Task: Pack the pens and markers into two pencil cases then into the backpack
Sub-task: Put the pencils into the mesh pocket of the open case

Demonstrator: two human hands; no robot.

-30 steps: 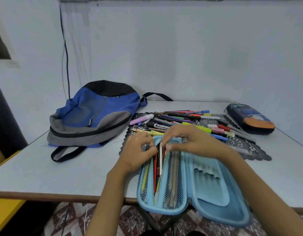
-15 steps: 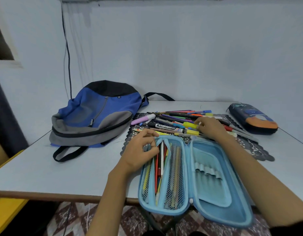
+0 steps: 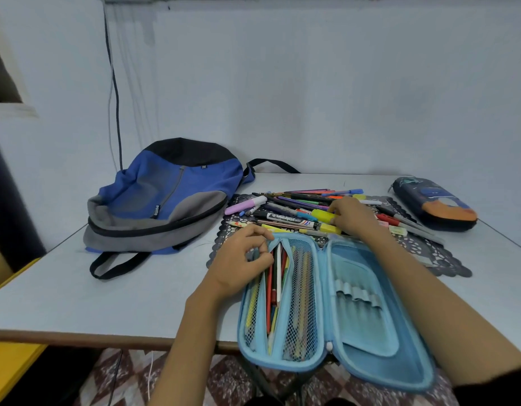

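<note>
Lower centre: your left hand (image 3: 238, 262) pinches the mesh pocket of the open blue pencil case (image 3: 364, 317). At frame centre, your right hand (image 3: 354, 216) curls over the pens (image 3: 288, 216); whether it holds one cannot be told. The backpack (image 3: 165, 200) lies centre left.

Prob. a plain room in a home, used as a study corner: bare pale painted wall (image 3: 312, 98) w/ streaks, black cable (image 3: 115, 92) running down the corner, window recess (image 3: 1, 83) at left. White table (image 3: 77, 288) w/ brown edge over patterned floor tiles (image 3: 130, 376); school gear on it, i.e. backpack (image 3: 165, 194), pens & markers (image 3: 294, 206), open blue pencil case (image 3: 364, 317).
</note>
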